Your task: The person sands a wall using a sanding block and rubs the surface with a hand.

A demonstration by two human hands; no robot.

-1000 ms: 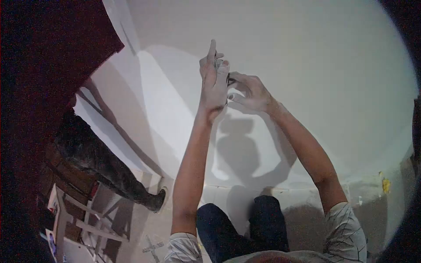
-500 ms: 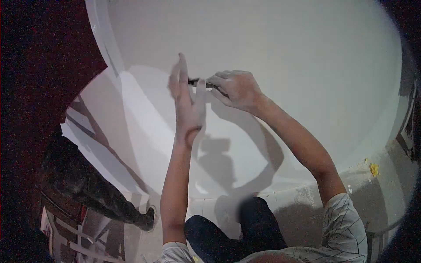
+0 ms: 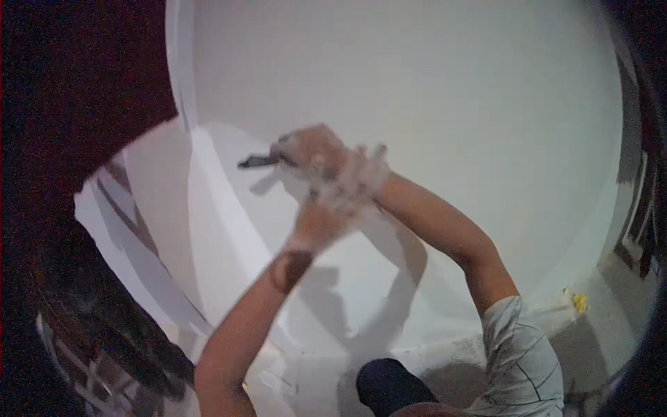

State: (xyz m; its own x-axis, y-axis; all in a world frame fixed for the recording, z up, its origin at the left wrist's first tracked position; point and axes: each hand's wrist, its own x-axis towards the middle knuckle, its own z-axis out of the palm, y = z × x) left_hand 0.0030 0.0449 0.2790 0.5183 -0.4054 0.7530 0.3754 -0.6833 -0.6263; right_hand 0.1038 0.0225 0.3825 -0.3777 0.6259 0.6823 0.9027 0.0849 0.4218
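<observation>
My right hand point(image 3: 313, 149) is closed around a slim dark tool point(image 3: 258, 161), whose narrow end sticks out to the left; its exact kind is unclear. The tool is held just over a large smooth white surface point(image 3: 451, 104) and throws a shadow on it. Across my right wrist lies my left hand point(image 3: 342, 193), blurred by motion. Its fingers look spread apart, with nothing visible in them. A dark band or mark point(image 3: 292, 270) shows on my left wrist.
A raised white rim point(image 3: 182, 69) runs along the surface's left side. Another person's dark-clothed leg point(image 3: 111, 299) is at the lower left. A yellow lump point(image 3: 580, 301) sits near the lower right edge. My knee point(image 3: 392, 386) is below.
My left hand has moved from the tool's left end to my right wrist. My right hand with the tool has shifted left and slightly down. The view has turned slightly.
</observation>
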